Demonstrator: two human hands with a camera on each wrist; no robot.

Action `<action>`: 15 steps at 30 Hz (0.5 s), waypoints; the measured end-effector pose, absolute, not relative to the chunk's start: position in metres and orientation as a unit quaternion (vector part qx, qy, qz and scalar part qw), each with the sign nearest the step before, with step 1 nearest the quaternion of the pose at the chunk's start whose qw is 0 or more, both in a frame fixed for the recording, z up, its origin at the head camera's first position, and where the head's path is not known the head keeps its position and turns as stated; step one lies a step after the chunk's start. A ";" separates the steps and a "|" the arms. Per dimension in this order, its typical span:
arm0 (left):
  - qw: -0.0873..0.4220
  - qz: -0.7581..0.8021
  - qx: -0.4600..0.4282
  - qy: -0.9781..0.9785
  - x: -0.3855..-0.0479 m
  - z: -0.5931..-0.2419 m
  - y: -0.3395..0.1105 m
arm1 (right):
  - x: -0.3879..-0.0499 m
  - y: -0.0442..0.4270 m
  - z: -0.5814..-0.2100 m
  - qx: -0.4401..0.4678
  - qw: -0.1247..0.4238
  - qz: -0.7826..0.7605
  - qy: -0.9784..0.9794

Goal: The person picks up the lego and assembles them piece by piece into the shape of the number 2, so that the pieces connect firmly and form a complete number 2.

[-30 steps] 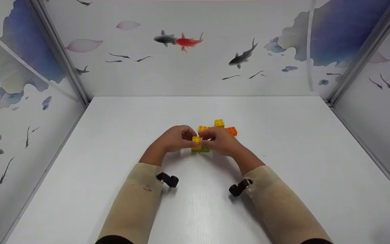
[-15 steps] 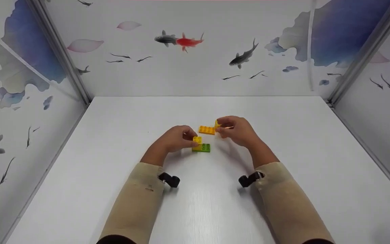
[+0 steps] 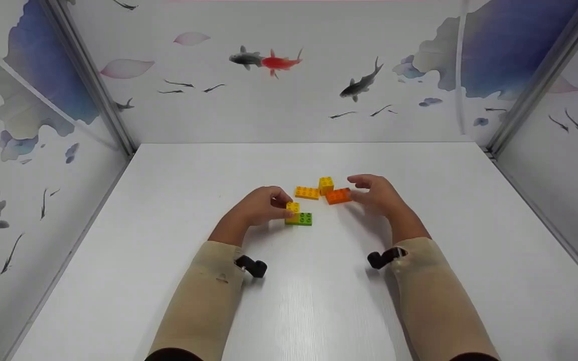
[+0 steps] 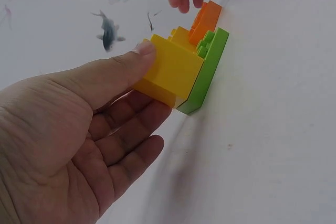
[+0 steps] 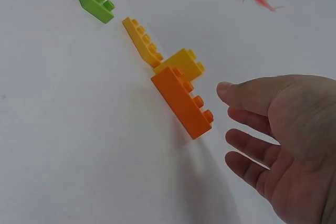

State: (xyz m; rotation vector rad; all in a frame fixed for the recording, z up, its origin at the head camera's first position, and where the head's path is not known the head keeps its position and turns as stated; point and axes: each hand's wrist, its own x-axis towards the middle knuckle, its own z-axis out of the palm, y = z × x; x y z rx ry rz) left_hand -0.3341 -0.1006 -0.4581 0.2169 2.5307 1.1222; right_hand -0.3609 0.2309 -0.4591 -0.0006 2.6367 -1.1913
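Observation:
Thumb and fingers of my left hand (image 3: pixel 259 206) pinch a tall yellow toy brick (image 4: pixel 173 69). That brick sits on the left end of a flat green brick (image 3: pixel 305 219), whose other studs show bare. To the right, my right hand (image 3: pixel 377 195) hovers beside an orange brick (image 3: pixel 339 196), its fingers loosely bent and holding nothing. In the right wrist view a gap separates its fingertips (image 5: pixel 224 92) from the orange brick.
Behind the orange brick stands a second yellow brick (image 3: pixel 325 184), close against it. A flat yellow-orange brick (image 3: pixel 307 192) lies to their left. White table (image 3: pixel 289 301); fish-printed panels (image 3: pixel 289 110) enclose the back and sides.
My right hand has left the green brick, passed over the yellow and orange bricks and moved right, uncovering them. My left hand keeps its pinch in the same place.

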 end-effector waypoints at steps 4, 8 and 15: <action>0.183 0.397 0.074 0.896 -0.334 -0.458 -0.100 | -0.362 0.232 -0.466 0.016 0.147 -0.412 0.899; 0.186 0.403 0.077 0.893 -0.334 -0.458 -0.101 | -0.363 0.232 -0.471 0.005 0.144 -0.412 0.900; 0.180 0.403 0.081 0.894 -0.334 -0.459 -0.101 | -0.364 0.230 -0.478 -0.019 0.130 -0.395 0.909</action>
